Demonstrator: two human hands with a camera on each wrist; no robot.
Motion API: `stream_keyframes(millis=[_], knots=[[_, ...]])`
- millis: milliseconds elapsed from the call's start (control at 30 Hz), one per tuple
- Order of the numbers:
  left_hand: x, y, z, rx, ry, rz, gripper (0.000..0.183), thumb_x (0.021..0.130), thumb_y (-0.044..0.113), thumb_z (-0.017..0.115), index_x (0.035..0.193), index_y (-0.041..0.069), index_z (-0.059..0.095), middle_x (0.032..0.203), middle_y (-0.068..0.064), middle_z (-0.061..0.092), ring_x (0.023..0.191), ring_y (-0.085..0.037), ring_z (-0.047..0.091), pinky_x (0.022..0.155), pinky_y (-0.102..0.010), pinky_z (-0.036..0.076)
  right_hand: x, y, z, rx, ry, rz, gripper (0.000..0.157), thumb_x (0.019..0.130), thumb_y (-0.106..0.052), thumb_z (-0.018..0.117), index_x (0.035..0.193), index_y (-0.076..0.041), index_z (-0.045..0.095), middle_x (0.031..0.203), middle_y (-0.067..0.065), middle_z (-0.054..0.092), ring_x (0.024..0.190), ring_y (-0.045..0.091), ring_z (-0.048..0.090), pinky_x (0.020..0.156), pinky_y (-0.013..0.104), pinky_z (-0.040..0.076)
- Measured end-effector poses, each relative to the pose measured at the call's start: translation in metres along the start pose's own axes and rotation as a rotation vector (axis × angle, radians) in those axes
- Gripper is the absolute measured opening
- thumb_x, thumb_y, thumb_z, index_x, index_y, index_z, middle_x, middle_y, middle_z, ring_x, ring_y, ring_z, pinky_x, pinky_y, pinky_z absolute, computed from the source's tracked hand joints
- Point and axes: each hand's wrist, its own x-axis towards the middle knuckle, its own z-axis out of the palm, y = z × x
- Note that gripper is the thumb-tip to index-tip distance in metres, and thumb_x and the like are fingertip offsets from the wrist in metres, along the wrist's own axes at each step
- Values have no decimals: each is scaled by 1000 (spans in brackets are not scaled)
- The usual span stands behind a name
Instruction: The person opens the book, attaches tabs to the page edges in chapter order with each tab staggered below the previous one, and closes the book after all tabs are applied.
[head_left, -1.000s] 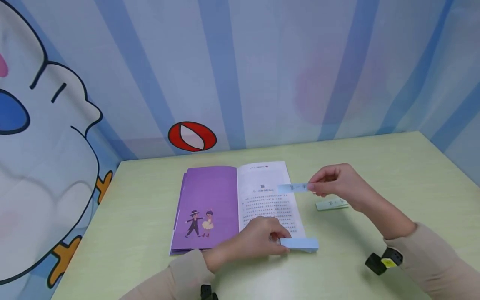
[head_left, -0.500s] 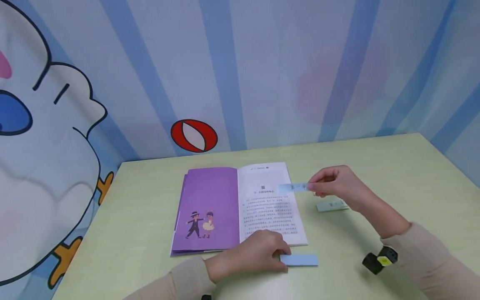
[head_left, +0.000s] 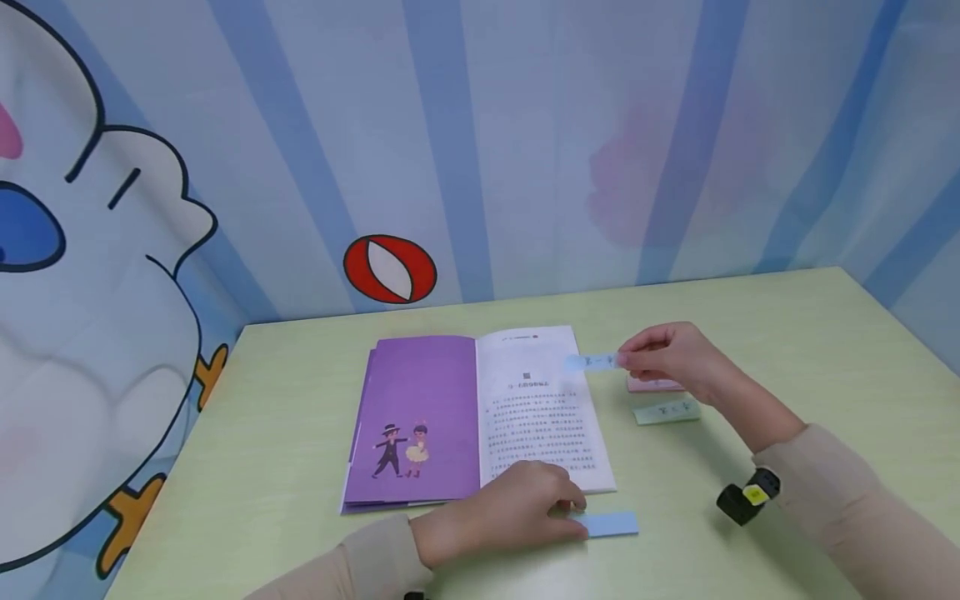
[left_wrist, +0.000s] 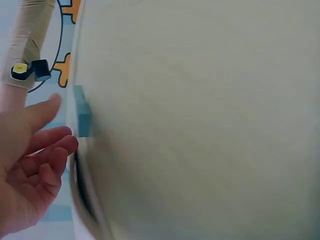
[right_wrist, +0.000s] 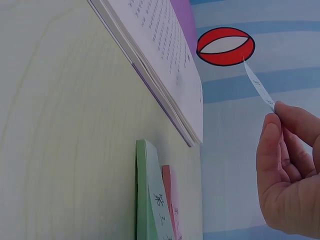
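Observation:
My right hand pinches a blue sticky note strip with handwriting on it, held above the right edge of an open book. In the right wrist view the strip stands out from the thumb and index finger. Near the book's lower edge, my left hand is at the left end of a blue sticky note pad on the table. The left wrist view shows its thumb and fingers apart beside the pad; contact is unclear.
To the right of the book lie a green sticky note pad and a pink one, partly behind my right hand. The book's left page is purple with two drawn figures. A printed curtain hangs behind the table.
The blue pad was lowered onto the table, and the left hand has slid slightly right over its end. My right hand has moved the strip a little right and up, baring the pink pad.

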Motion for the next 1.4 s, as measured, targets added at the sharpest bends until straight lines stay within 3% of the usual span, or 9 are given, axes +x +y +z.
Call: stream_keyframes(millis=[233, 333, 433, 633, 733, 967, 1167, 1400], knots=[[15, -13, -26, -74, 104, -156, 15, 90, 19, 61, 97, 11, 72, 86, 8, 66, 74, 3, 53, 70, -9, 41, 17, 2, -8, 62, 8, 26, 30, 86, -14, 67, 108, 6, 63, 79, -1, 65, 70, 12, 62, 73, 29, 54], [22, -26, -36, -85, 162, -232, 17, 91, 17, 60, 100, 8, 71, 93, 3, 68, 83, -3, 59, 76, -15, 45, 24, 3, -8, 65, 4, 41, 35, 87, -14, 66, 113, 9, 58, 80, 0, 65, 69, 10, 61, 72, 28, 54], [29, -38, -43, -43, 169, -302, 21, 92, 17, 59, 107, 6, 68, 104, -2, 67, 98, -13, 61, 85, -24, 47, 31, 4, -7, 74, 12, 67, 38, 89, -15, 64, 116, 10, 55, 79, 0, 65, 69, 9, 60, 71, 26, 53], [39, -52, -45, 269, -37, -406, 51, 94, 37, 54, 133, 5, 51, 138, -9, 47, 125, -25, 45, 95, -40, 43, 45, 10, -7, 42, 32, 76, 42, 92, -15, 60, 123, 11, 50, 81, -1, 63, 72, 8, 60, 73, 25, 53], [44, -58, -44, 343, -112, -437, 62, 94, 45, 48, 141, 6, 40, 147, -9, 36, 132, -24, 36, 97, -44, 41, 51, 13, -7, 19, 44, 75, 42, 93, -15, 58, 125, 11, 49, 83, -2, 62, 76, 10, 61, 76, 26, 53], [60, -69, -45, 314, -176, -501, 71, 95, 52, 37, 148, 7, 22, 153, -8, 20, 139, -23, 23, 104, -48, 32, 61, 18, -4, -3, 82, 94, 40, 94, -12, 56, 126, 11, 49, 91, 4, 60, 77, 10, 60, 72, 24, 52], [71, -75, -41, 243, -204, -497, 72, 96, 51, 36, 149, 7, 16, 155, -7, 14, 141, -23, 15, 107, -49, 26, 65, 20, -2, -17, 109, 121, 38, 94, -12, 56, 125, 9, 50, 95, 7, 59, 73, 10, 58, 66, 21, 51], [81, -78, -39, 249, -249, -526, 71, 97, 50, 34, 150, 8, 13, 156, -6, 9, 142, -21, 9, 109, -48, 21, 69, 23, -2, -17, 113, 122, 37, 93, -10, 57, 124, 10, 51, 90, 5, 60, 73, 10, 58, 66, 21, 51]])
